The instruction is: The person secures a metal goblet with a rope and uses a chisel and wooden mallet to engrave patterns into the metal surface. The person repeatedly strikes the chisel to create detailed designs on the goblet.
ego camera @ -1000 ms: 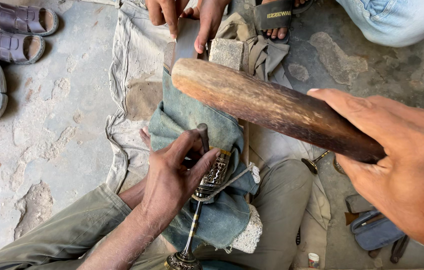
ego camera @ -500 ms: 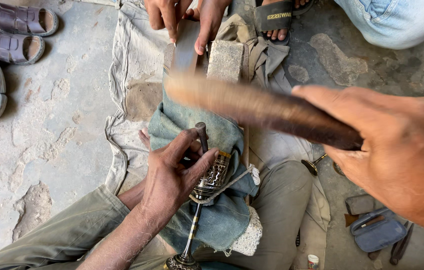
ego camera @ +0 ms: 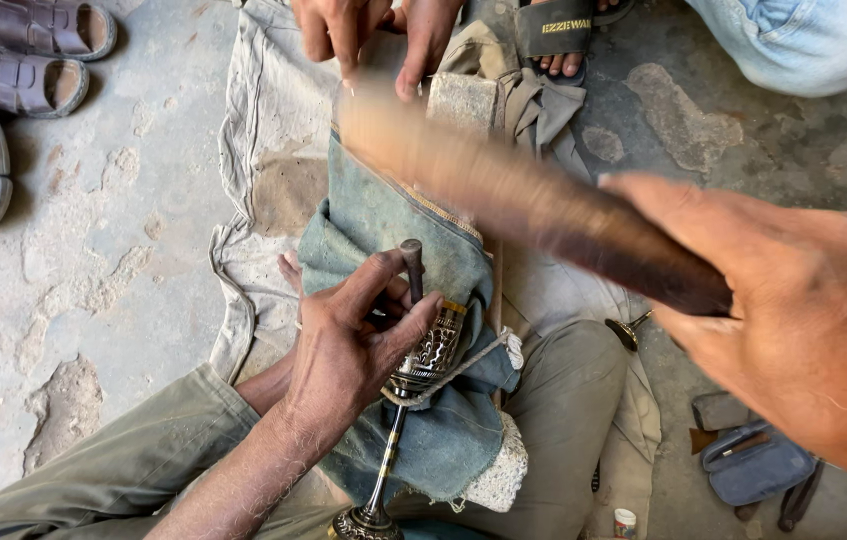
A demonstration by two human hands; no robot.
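Gripping a blurred wooden mallet [ego camera: 534, 200] in the right hand [ego camera: 794, 330], fingers clenched, the person risks striking the left hand [ego camera: 354, 350], whose fingers pinch a small punch [ego camera: 412, 268] on the engraved goblet [ego camera: 422, 365] at 6 o'clock. A glancing blow could mar it.

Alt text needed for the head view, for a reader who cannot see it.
Seen from above, the left hand pins a metal punch against an engraved metal goblet lying on blue cloth, while the right hand grips a blurred wooden club. Another person's hands and sandals are at the top.
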